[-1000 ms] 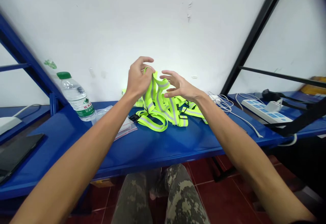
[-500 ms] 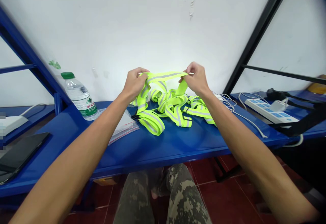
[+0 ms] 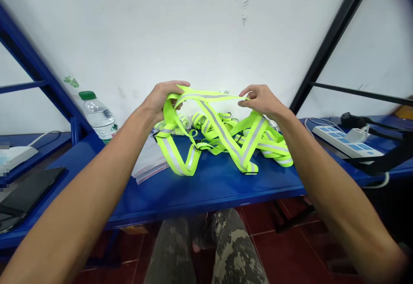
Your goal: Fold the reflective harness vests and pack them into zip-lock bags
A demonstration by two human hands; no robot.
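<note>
Between my hands, a neon yellow reflective strap [image 3: 222, 125] with a grey stripe is stretched sideways above the blue table, its loops hanging down to the tabletop. My left hand [image 3: 166, 99] is closed around the strap at its left end, with a loop draped below the fingers. My right hand [image 3: 258, 99] pinches the strap at the right between thumb and fingers. Black fittings show on the hanging loops. Behind and beneath lies a heap of similar yellow straps [image 3: 277, 148], partly covered by the held one.
Clear plastic bags [image 3: 150, 163] lie left of the straps, beside a water bottle [image 3: 100, 118] with a green cap. A dark phone [image 3: 29, 198] rests on the blue table [image 3: 206, 189] at left. A white power strip [image 3: 348, 142] with cables is at right; a wall stands behind.
My hands have moved farther apart, the right one shifting rightward. The strap between them is spread wider, and its lower loops have opened out from the bunch.
</note>
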